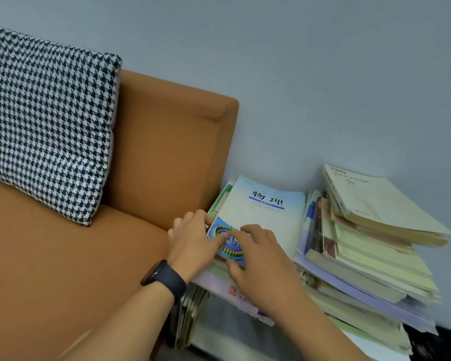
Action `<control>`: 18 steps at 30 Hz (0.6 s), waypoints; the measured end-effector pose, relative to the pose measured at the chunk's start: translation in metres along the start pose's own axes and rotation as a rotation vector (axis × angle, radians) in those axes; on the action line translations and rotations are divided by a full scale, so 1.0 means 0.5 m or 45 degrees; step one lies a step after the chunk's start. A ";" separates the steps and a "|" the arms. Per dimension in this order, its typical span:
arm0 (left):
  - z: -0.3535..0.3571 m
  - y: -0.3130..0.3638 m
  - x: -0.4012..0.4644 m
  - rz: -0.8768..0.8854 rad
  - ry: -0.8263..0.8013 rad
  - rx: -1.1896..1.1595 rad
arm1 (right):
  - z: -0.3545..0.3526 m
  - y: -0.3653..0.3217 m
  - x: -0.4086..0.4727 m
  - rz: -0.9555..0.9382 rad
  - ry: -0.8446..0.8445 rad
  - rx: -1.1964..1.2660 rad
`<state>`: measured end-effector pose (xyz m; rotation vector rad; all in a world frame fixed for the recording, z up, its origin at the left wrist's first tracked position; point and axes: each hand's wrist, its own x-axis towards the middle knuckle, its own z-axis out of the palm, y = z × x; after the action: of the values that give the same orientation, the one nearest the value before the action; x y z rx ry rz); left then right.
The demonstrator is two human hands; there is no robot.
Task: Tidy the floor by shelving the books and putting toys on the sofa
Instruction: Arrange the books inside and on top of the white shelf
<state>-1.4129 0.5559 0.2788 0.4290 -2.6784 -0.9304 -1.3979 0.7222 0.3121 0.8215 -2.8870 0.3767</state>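
A pale textbook (261,212) with a blue spiral picture on its cover lies on top of a stack of books (235,287) beside the orange sofa (63,256). My left hand (193,241), with a black watch on its wrist, holds the book's left edge, its thumb on the picture. My right hand (258,254) rests on the cover's near part with spread, bent fingers, and its thumb sits at the near edge. A second, untidy stack of books (362,256) stands to the right. No toys are in view.
A black-and-white houndstooth cushion (44,121) leans on the sofa back at the left. A grey wall (297,74) stands behind the stacks. More books (190,316) stand upright below the left stack. A dark object (443,342) sits at the bottom right corner.
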 end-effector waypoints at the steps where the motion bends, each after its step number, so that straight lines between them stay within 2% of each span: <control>1: -0.004 0.000 -0.006 0.059 0.040 -0.071 | 0.008 0.001 0.010 0.010 -0.059 -0.035; 4: -0.016 0.002 -0.033 0.292 -0.005 -0.471 | 0.034 0.001 0.035 0.064 -0.133 0.023; 6: -0.025 0.010 -0.050 0.377 -0.159 -0.752 | 0.037 0.006 0.047 0.074 -0.010 0.186; 7: -0.027 0.013 -0.053 0.367 -0.163 -0.769 | 0.029 0.010 0.051 0.122 0.047 0.266; 8: -0.031 0.009 -0.050 0.318 -0.114 -0.708 | 0.017 0.012 0.057 0.205 0.105 0.330; 10: -0.038 -0.011 -0.030 0.123 -0.001 -0.345 | -0.008 0.025 0.064 0.413 0.283 0.464; 12: -0.045 -0.041 -0.015 -0.168 -0.140 -0.045 | -0.027 0.033 0.062 0.556 0.452 0.631; 13: -0.043 -0.051 -0.009 -0.264 -0.243 -0.066 | -0.034 0.034 0.058 0.591 0.487 0.690; 15: -0.036 -0.050 -0.011 -0.243 -0.294 -0.189 | -0.042 0.033 0.047 0.611 0.488 0.748; 18: -0.021 -0.026 -0.024 -0.052 -0.182 -0.032 | -0.046 0.026 0.033 0.555 0.433 0.724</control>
<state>-1.3959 0.5448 0.2767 0.4289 -2.7916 -1.0423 -1.4177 0.7310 0.3346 0.1277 -2.6226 1.2801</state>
